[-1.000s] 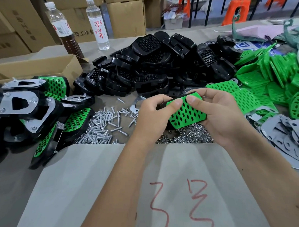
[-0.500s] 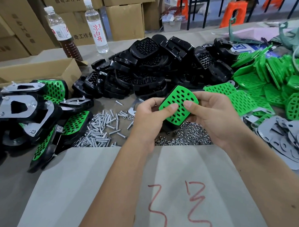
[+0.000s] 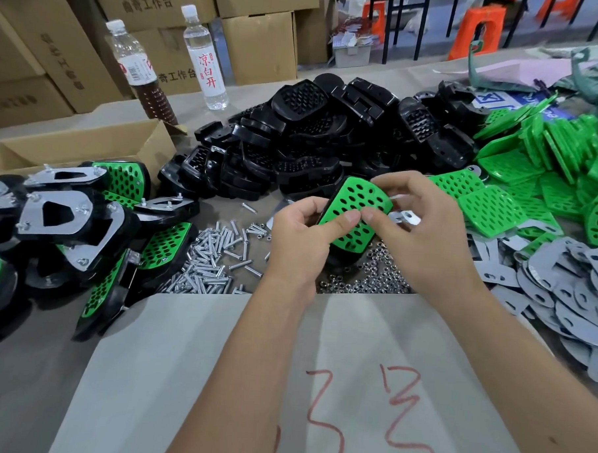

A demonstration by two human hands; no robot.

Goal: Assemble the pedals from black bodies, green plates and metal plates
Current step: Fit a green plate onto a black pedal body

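Note:
A green perforated plate [image 3: 355,208] lies on a black pedal body [image 3: 344,257], held tilted above the table between both hands. My left hand [image 3: 304,240] grips the left side, thumb pressed on the green face. My right hand [image 3: 417,231] holds the right edge, thumb on the plate and fingers curled over the top. A heap of black bodies [image 3: 315,138] lies behind. Loose green plates [image 3: 533,175] pile up at the right, grey metal plates [image 3: 579,290] at the near right. Screws [image 3: 214,260] and nuts [image 3: 367,280] lie under the hands.
Finished pedals [image 3: 68,223] with metal plates are stacked at the left beside an open carton [image 3: 88,148]. Two bottles [image 3: 205,58] stand at the back left before cardboard boxes. A grey sheet [image 3: 215,376] with red marks covers the near table.
The pedal has turned from lying sideways to standing more upright, and it rose slightly. My right fingers moved from its lower right side to its top edge.

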